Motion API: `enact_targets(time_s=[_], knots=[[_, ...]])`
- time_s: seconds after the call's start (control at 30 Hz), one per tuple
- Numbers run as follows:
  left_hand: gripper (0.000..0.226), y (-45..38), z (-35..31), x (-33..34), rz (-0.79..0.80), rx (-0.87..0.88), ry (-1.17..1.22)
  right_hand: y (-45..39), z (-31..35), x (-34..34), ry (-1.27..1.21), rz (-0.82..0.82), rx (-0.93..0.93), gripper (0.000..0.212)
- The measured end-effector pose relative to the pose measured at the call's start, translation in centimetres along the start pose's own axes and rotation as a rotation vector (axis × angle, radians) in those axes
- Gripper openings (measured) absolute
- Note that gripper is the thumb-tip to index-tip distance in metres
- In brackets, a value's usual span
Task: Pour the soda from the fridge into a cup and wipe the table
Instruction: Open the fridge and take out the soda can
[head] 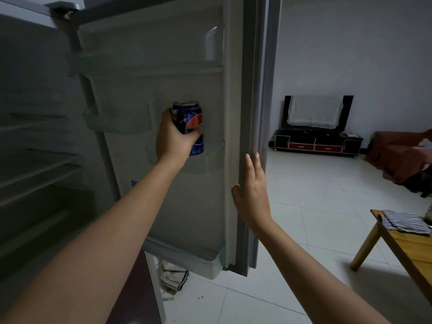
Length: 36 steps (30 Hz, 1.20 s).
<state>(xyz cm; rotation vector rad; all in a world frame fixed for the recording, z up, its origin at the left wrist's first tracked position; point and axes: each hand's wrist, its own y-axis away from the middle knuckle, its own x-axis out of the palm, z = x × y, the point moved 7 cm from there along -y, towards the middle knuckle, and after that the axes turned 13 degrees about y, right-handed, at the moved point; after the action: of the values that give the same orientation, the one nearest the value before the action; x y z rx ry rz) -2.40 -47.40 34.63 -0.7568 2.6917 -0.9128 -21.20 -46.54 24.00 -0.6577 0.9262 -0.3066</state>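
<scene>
My left hand (174, 136) grips the upright can (190, 127); my right hand (253, 190), fingers straight, sits at its four o'clock by the fridge door (236, 113)

The table (406, 244) (wooden) is cut off at the right edge.

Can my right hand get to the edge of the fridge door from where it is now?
Probably yes. The right hand is open, fingers straight, right beside the fridge door edge with nothing between them. The left hand holds the soda can, so it stays busy.
</scene>
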Motion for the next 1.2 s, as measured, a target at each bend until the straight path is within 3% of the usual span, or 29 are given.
enact_targets(time_s=[0.67,1.2], knots=[[0.066,7.0,-5.3,0.0,0.076,0.103,0.254,0.3,-0.9,-0.3,-0.052,-0.010,-0.033,0.074],[0.078,16.1,2.6,0.7,0.131,-0.106,0.143,3.5,-4.0,1.7,-0.082,0.118,-0.033,0.075]])
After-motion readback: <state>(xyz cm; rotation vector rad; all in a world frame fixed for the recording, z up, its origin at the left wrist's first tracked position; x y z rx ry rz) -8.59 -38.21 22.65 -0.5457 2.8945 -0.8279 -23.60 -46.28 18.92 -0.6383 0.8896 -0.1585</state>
